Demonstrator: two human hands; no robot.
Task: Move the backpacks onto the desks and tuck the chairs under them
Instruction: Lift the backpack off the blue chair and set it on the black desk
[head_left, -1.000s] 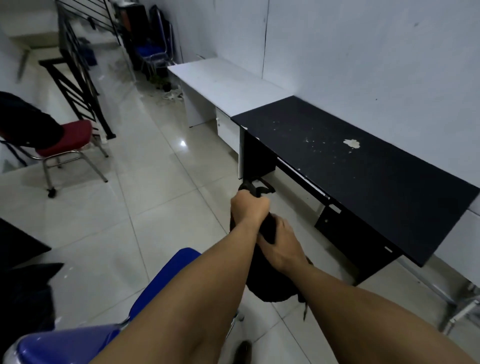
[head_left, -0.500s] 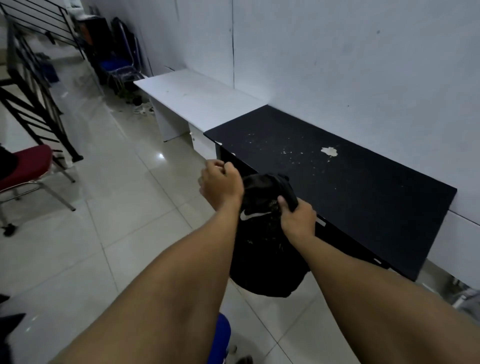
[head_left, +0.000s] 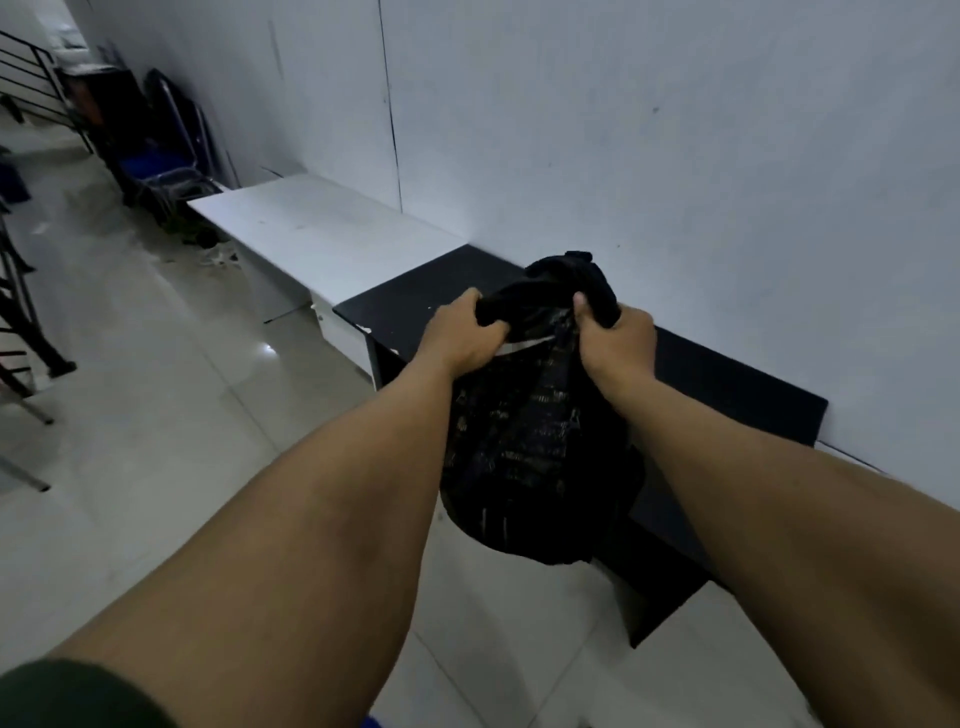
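A black backpack (head_left: 530, 447) with a white logo hangs in the air in front of me, over the front edge of the black desk (head_left: 727, 379). My left hand (head_left: 462, 338) grips the top of the bag on its left side. My right hand (head_left: 613, 338) grips the top on its right side. The bag's upper part is bunched between both fists. Its bottom hangs below the desktop level and hides the middle of the desk. A white desk (head_left: 322, 239) adjoins the black one on the left along the wall.
Stacked blue chairs (head_left: 161, 171) stand against the wall beyond the white desk. A black stair railing (head_left: 21, 312) runs along the left edge. Chair legs (head_left: 26, 452) show at the left. The floor is pale glossy tile (head_left: 156, 415).
Both hands have lifted the backpack higher and carried it forward, from beside the desk's front to over its edge. My view has turned toward the wall; the red and blue chairs have left the frame.
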